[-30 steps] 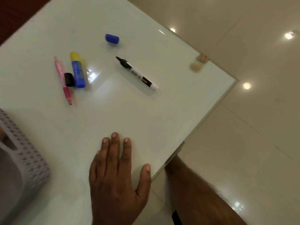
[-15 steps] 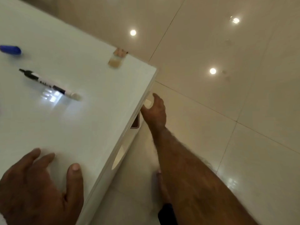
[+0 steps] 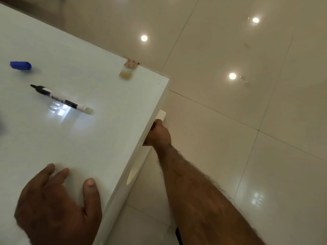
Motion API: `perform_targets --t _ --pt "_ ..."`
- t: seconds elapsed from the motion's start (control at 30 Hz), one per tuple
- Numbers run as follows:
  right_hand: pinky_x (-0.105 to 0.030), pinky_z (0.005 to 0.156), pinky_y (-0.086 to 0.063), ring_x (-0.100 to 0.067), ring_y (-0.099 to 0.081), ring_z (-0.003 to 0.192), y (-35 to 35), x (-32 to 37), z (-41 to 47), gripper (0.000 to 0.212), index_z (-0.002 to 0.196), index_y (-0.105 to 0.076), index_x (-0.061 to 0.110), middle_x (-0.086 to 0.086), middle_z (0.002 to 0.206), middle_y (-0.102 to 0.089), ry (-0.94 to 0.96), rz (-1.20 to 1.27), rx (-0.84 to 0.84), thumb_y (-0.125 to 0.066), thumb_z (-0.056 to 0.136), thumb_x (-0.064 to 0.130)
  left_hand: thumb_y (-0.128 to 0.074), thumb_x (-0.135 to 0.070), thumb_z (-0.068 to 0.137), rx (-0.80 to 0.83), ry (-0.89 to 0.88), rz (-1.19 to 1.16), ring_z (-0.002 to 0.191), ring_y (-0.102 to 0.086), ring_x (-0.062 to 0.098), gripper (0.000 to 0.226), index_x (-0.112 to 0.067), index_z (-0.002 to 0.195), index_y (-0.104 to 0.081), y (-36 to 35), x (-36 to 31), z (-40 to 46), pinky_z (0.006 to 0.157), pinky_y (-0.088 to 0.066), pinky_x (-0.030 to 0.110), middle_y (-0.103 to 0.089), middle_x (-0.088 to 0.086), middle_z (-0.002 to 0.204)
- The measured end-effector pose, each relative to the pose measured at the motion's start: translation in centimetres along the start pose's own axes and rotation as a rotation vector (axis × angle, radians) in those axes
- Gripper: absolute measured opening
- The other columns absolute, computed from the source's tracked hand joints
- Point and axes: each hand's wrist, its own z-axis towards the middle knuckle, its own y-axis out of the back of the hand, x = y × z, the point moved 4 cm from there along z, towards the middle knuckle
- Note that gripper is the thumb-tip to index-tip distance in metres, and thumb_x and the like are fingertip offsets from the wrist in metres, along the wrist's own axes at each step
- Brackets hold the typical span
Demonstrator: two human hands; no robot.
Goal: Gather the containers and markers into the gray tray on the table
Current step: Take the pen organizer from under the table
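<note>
An uncapped black-and-white marker (image 3: 60, 99) lies on the white table (image 3: 109, 138) at the left. A blue cap (image 3: 20, 65) lies beyond it near the left border. My left hand (image 3: 58, 206) rests on the table top near its front edge, fingers loosely spread and holding nothing. My right hand (image 3: 159, 134) reaches below the table's right edge, and its fingers are hidden under the table top. The gray tray is out of view.
A brown and yellowish piece of tape (image 3: 128, 70) sticks to the table's far edge. A white block (image 3: 162, 114) shows just under the right edge beside my right hand. Glossy beige floor tiles lie to the right.
The view has swung right, so the tray and the coloured markers have left the frame. My right hand has moved forward along and under the table's right edge. My left hand stayed on the table.
</note>
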Motion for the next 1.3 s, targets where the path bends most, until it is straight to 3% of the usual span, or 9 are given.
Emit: perform_targets --t 0.17,0.43,0.53,0.63,0.77,0.87,0.93,1.03,1.3 --pt "-0.042 0.08 -0.059 -0.024 -0.068 0.09 5.0 -1.7 -5.0 0.05 0.116 -0.051 0.025 0.001 0.099 -0.068 -0.093 0.039 -0.178 -0.065 0.07 0.041 -0.052 -0.036 0.093 -0.056 -0.098 0.108 0.123 -0.049 0.046 0.047 0.004 0.118 -0.057 2.4 -2.1 -0.1 0.101 -0.038 0.055 -0.053 0.024 0.133" --pt "-0.051 0.065 -0.061 -0.037 -0.067 0.082 14.4 -5.5 -15.8 0.064 0.115 -0.05 0.012 -0.017 0.107 -0.065 -0.36 0.345 -0.603 -0.068 0.067 0.05 -0.034 -0.058 0.091 0.387 -0.037 0.096 0.141 -0.032 0.037 0.072 -0.007 0.141 -0.043 4.9 -1.4 0.0 0.111 -0.033 0.052 -0.035 0.019 0.153" --pt "-0.048 0.057 -0.062 -0.023 -0.064 0.07 16.8 -3.6 -21.0 0.055 0.118 -0.052 0.012 -0.009 0.101 -0.061 -0.335 0.513 -0.693 -0.072 0.075 0.042 -0.028 -0.063 0.09 0.459 -0.05 0.098 0.146 -0.026 0.03 0.078 -0.014 0.15 -0.034 6.7 -1.1 -0.4 0.115 -0.03 0.048 -0.027 0.012 0.159" --pt "-0.048 0.058 -0.062 -0.023 -0.068 0.078 18.1 -1.2 -25.2 0.057 0.119 -0.054 0.017 -0.007 0.106 -0.064 -0.208 0.641 -0.759 -0.073 0.073 0.043 -0.025 -0.065 0.09 0.479 -0.05 0.075 0.147 -0.024 0.029 0.08 -0.015 0.152 -0.031 8.9 -1.1 -0.7 0.116 -0.029 0.046 -0.024 0.012 0.16" --pt "-0.047 0.068 -0.062 -0.024 -0.067 0.097 18.2 4.0 -29.9 0.043 0.12 -0.055 0.018 0.004 0.105 -0.064 0.064 0.631 -0.669 -0.071 0.082 0.03 -0.021 -0.069 0.091 0.454 -0.004 -0.002 0.147 -0.025 0.027 0.081 -0.016 0.151 -0.033 12.2 -0.9 -0.5 0.117 -0.029 0.045 -0.025 0.01 0.16" --pt "-0.03 0.07 -0.06 -0.006 -0.064 0.092 16.6 9.0 -32.5 0.031 0.115 -0.057 0.021 0.012 0.1 -0.063 0.257 0.454 -0.495 -0.07 0.086 0.019 -0.017 -0.072 0.091 0.431 0.04 -0.088 0.148 -0.023 0.023 0.082 -0.019 0.152 -0.03 14.4 -0.1 -0.2 0.118 -0.026 0.042 -0.024 0.006 0.161" --pt "-0.025 0.069 -0.057 -0.008 -0.066 0.092 14.6 11.6 -33.2 0.031 0.113 -0.057 0.027 0.011 0.101 -0.065 0.351 0.321 -0.382 -0.071 0.086 0.019 -0.016 -0.073 0.091 0.403 0.061 -0.141 0.147 -0.024 0.02 0.082 -0.021 0.153 -0.029 15.6 0.4 0.0 0.118 -0.025 0.039 -0.024 0.004 0.161" --pt "-0.035 0.079 -0.055 -0.014 -0.065 0.093 10.7 14.5 -33.7 0.039 0.119 -0.052 0.035 0.014 0.102 -0.064 0.381 0.126 -0.267 -0.07 0.085 0.033 -0.014 -0.074 0.089 0.366 0.095 -0.228 0.147 -0.025 0.016 0.084 -0.022 0.154 -0.026 17.2 1.2 0.0 0.116 -0.025 0.034 -0.025 0.001 0.161" --pt "-0.03 0.081 -0.047 -0.021 -0.064 0.097 2.8 20.0 -34.6 0.054 0.13 -0.045 0.029 0.004 0.109 -0.066 0.448 -0.304 -0.04 -0.069 0.081 0.034 -0.028 -0.066 0.091 0.268 0.248 -0.328 0.139 -0.039 0.017 0.075 -0.023 0.152 -0.023 18.5 4.4 -0.2 0.103 -0.041 0.031 -0.033 -0.002 0.157"
